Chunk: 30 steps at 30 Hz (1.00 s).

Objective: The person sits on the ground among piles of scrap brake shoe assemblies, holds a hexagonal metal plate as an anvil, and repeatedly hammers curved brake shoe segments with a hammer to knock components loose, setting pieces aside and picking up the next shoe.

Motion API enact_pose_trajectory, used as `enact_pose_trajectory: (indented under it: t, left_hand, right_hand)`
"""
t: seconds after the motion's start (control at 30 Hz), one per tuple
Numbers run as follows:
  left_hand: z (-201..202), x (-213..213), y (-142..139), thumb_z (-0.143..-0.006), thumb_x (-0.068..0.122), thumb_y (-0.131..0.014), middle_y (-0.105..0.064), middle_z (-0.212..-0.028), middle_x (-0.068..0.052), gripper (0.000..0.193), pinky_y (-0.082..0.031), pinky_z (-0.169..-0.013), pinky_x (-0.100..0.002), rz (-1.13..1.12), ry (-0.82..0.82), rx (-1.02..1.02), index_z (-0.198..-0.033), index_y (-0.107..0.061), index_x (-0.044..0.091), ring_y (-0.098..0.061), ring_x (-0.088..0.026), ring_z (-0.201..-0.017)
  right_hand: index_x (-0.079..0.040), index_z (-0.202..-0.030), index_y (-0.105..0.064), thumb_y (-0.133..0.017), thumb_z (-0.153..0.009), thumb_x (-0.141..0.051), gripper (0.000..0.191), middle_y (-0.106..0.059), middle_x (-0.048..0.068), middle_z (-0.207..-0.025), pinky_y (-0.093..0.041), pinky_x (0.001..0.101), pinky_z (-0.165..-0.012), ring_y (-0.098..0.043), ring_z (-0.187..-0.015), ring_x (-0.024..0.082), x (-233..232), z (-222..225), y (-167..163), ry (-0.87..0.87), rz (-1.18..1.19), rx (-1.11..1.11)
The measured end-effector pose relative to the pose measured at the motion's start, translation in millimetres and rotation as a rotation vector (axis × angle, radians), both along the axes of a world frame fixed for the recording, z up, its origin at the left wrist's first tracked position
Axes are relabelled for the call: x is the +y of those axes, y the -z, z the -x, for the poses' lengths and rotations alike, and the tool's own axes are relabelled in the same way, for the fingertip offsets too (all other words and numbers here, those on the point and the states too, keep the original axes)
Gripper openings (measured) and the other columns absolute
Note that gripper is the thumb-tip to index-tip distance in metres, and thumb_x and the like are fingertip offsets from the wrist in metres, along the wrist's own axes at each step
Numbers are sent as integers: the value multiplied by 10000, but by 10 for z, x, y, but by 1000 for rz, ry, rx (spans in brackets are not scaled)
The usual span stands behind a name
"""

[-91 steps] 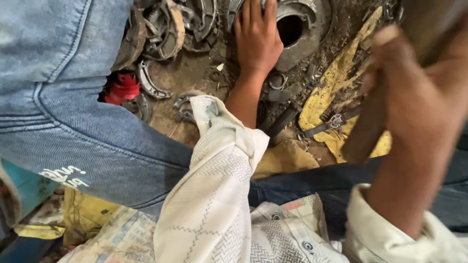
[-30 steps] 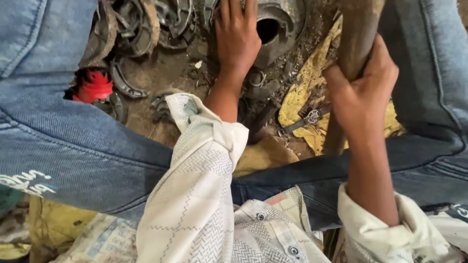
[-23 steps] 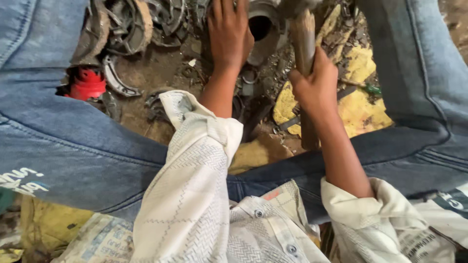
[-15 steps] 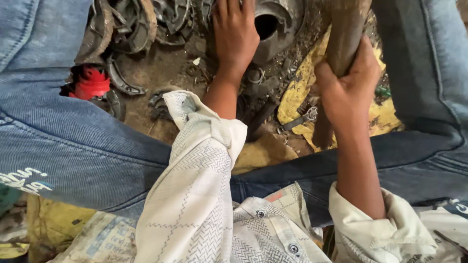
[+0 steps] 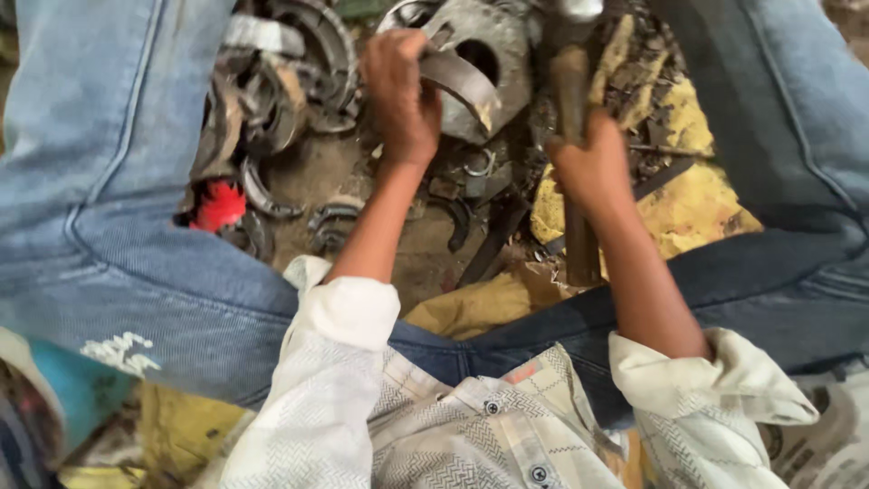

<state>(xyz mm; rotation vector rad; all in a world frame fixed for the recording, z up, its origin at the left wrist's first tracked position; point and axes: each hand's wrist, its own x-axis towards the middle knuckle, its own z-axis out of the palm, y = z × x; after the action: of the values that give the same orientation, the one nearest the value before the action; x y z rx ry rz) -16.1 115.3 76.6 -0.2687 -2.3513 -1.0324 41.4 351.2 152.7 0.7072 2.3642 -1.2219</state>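
The left hand (image 5: pixel 401 100) is clenched over a curved metal strip (image 5: pixel 462 83), pressing it against a grey metal housing (image 5: pixel 484 54) with a round hole, just to the right of that hand. The right hand (image 5: pixel 593 167) grips a hammer handle (image 5: pixel 575 154) whose long axis runs straight away from the body, its head (image 5: pixel 579 9) up beside the housing. The strip lies left of and beyond the right hand, touching the left one. Loose curved metal pieces (image 5: pixel 272 91) lie left of both hands.

Right hand (image 5: pixel 593 167) has swung the hammer (image 5: pixel 572 136) down.
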Motion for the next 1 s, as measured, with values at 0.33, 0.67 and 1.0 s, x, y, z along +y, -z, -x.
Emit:
enact_pose_trajectory:
  t: [0.33, 0.67, 1.0]
  left_hand:
    - [55, 114, -111, -915, 54, -597, -529, -1183, -106, 395, -441, -1062, -419, -265, 69, -19, -1284, -471, 120, -525, -312, -1144]
    - [-64, 6, 147, -933, 745, -509, -491, -1235, -144, 789, -382, -1006, -579, 312, 48, -335, -1431, -453, 135, -496, -353, -1184]
    - [-20, -3, -117, -1079, 513, -582, -506, -1343, -128, 531, -435, -1088, -550, 143, 108, -306, -1390, -479, 95, -533, -358, -1264]
  right_hand:
    - [15, -1053, -612, -781, -811, -219, 376, -669, 257, -906, -517, 505, -779, -682, -862, 419, -5, -72, 265, -144, -178, 69]
    - [12, -1005, -606, -768, -808, -200, 331, -678, 265, -884, -524, 497, -782, -689, -851, 420, -55, -34, 146, -157, -192, 47]
    - [14, -1015, -596, -766, -822, -194, 330, -675, 240, -873, -521, 482, -763, -689, -826, 375, -37, -13, 109, -142, -128, 62]
